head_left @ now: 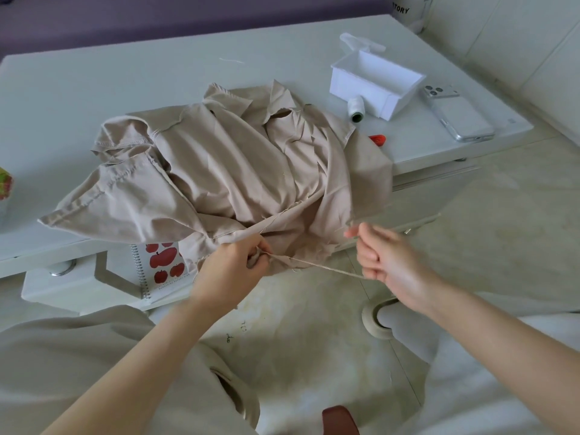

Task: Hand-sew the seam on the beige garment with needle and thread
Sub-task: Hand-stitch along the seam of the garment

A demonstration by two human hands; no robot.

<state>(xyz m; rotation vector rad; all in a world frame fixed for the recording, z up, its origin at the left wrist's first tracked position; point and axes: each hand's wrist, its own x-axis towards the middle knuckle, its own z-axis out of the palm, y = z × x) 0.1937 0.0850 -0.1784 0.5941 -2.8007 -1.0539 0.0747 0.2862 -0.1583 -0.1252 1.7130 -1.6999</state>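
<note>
Fingers (pixel 258 250) of the left hand (pixel 232 271): curled tight round a bunched edge of the beige garment (pixel 232 171), at its near hem where the cloth hangs off the table (pixel 125 80).
Fingers (pixel 370 256) of the right hand (pixel 386 262): curled into a loose fist that grips one end of the thread (pixel 326 269), just off the garment's near right corner; thumb and forefinger tips press together close to the cloth edge.
Thread: a thin beige strand drawn taut from the left hand's grip on the garment across to the right hand.
Beige garment: crumpled in a heap on the table, collar on its far side, one stitched flap spread to its left, near edge draped over the table's front.
Spool (pixel 355 109): white, lying on its side just beyond the garment's far right corner.
White box (pixel 376 86): open-topped, behind the spool, farther from the garment.
Phone (pixel 458 117): face down, right of the box, well apart from the garment.
Red thing (pixel 378 140): small, half tucked under the garment's right edge; what it is cannot be told.
Notebook (pixel 163 265): spiral-bound with red apples on its cover, on a lower shelf beneath the garment's hanging edge.
</note>
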